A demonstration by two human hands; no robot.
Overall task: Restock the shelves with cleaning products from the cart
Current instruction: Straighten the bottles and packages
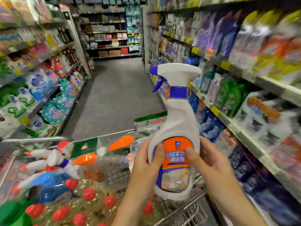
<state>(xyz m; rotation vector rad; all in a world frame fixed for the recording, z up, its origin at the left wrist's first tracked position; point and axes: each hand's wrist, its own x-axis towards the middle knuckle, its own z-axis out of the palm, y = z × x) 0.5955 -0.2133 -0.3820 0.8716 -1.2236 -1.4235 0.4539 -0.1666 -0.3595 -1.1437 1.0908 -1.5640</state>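
Head view, bottle (176, 118) between left grip (145, 162), right grip (210, 159)

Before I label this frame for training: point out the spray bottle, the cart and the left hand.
spray bottle (175, 121): head view, white body above the label.
cart (193, 213): head view, wire wall at lower right.
left hand (143, 162): head view, base of the thumb.

White spray bottle (175, 121), orange label (176, 160)

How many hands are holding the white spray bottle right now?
2. The left hand grips the spray bottle on its left, the right hand on its right, both thumbs on the orange label. None hidden.
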